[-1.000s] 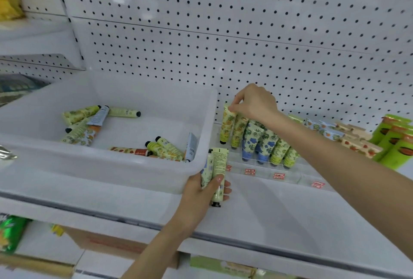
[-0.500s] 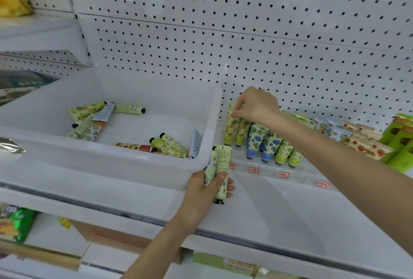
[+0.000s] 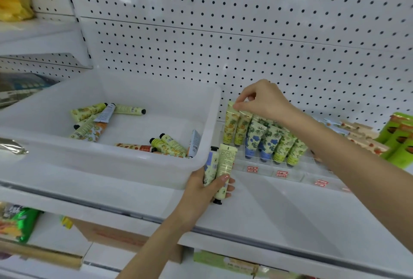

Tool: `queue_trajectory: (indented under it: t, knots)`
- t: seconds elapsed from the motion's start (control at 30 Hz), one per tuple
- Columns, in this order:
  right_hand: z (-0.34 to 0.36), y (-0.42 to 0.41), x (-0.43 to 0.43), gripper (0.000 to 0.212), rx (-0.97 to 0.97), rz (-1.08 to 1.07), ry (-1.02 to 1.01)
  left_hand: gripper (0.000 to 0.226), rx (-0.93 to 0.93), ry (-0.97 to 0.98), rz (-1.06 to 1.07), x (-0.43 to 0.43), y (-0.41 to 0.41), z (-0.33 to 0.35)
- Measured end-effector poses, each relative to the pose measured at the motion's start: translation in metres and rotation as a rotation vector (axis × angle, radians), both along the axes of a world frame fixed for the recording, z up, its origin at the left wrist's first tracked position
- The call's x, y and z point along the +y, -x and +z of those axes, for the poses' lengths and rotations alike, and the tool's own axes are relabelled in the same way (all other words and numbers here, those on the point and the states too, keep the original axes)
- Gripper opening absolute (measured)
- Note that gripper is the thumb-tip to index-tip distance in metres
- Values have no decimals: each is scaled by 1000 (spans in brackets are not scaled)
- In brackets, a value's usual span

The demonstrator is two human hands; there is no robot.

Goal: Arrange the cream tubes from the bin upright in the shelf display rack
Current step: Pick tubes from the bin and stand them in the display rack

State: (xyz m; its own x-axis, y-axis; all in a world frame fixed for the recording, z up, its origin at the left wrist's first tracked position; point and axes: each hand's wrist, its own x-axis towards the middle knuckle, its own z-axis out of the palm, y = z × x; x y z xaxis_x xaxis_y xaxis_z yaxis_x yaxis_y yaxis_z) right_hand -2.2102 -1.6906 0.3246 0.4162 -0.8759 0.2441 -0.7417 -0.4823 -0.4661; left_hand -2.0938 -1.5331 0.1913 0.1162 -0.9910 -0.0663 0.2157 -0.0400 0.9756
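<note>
- The right hand [image 3: 263, 99], right of centre in the frame, has its fingers [image 3: 237, 106] closed in a thumb-and-forefinger pinch on the flat crimped top edge of a yellow fruit-print tube [image 3: 230, 125]. That tube stands cap-down at the left end of the display rack.
- The left hand [image 3: 204, 191], lower centre, has its fingers curled round two cream tubes [image 3: 224, 167] held side by side. The pale yellow one points its black cap down and the blue-printed one points its cap up. The hand sits just beside the bin's near right corner.
- The display rack [image 3: 279, 174] is clear stepped plastic with red price tags along its front. It holds a row of soft printed tubes upright on their caps, packed touching: yellow fruit prints, then blue flowers [image 3: 254, 137], then green leaves [image 3: 288, 149].
- The bin [image 3: 111, 158], translucent white plastic with a rounded rim, fills the left half. Loose tubes lie flat in it with black screw caps, one cluster at the far left [image 3: 93, 120] and another by the right wall [image 3: 169, 144].
- A smooth white shelf [image 3: 290, 216] carries both the bin and the rack, backed by a white pegboard [image 3: 245, 32].
- Green bottles [image 3: 400, 142] stand at the far right edge. A cardboard box [image 3: 111, 237] and a green snack bag [image 3: 20, 222] sit on the shelf below.
</note>
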Motion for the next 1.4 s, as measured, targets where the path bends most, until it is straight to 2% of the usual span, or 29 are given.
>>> queue_trajectory:
  t: [0.07,0.23,0.37,0.47,0.57,0.67,0.8,0.83,0.93,1.07,1.17,1.4]
  knots:
    - [-1,11,22,14,-42,89,-99,21,-6,-13,-9,1,0,1]
    - [-30,43,68,16,46,192,-366,23,-89,-45,9,3,10,7]
    - [-41,66,88,30,-129,181,-531,21,-121,-4,-76,9,29,14]
    - [-37,82,98,27,-302,144,-594,22,-102,6,-121,10,42,20]
    - [-34,95,105,28,-403,112,-590,36,11,-35,-227,11,53,24]
    - [-33,107,105,35,-442,84,-543,33,146,-79,-307,13,60,25]
    - [-33,125,107,8,-481,95,-546,35,254,-123,-284,11,63,24]
    - [-34,129,108,11,-496,91,-563,35,264,-129,-272,10,64,23]
    - [-39,140,109,23,-504,59,-593,27,233,-128,-244,6,67,20]
    - [-45,147,108,7,-529,9,-625,23,114,-95,-165,5,74,14]
    - [-46,150,107,9,-496,-32,-605,23,33,-60,-121,5,73,12]
    - [-42,141,102,15,-409,-89,-489,23,51,-52,-97,3,61,8]
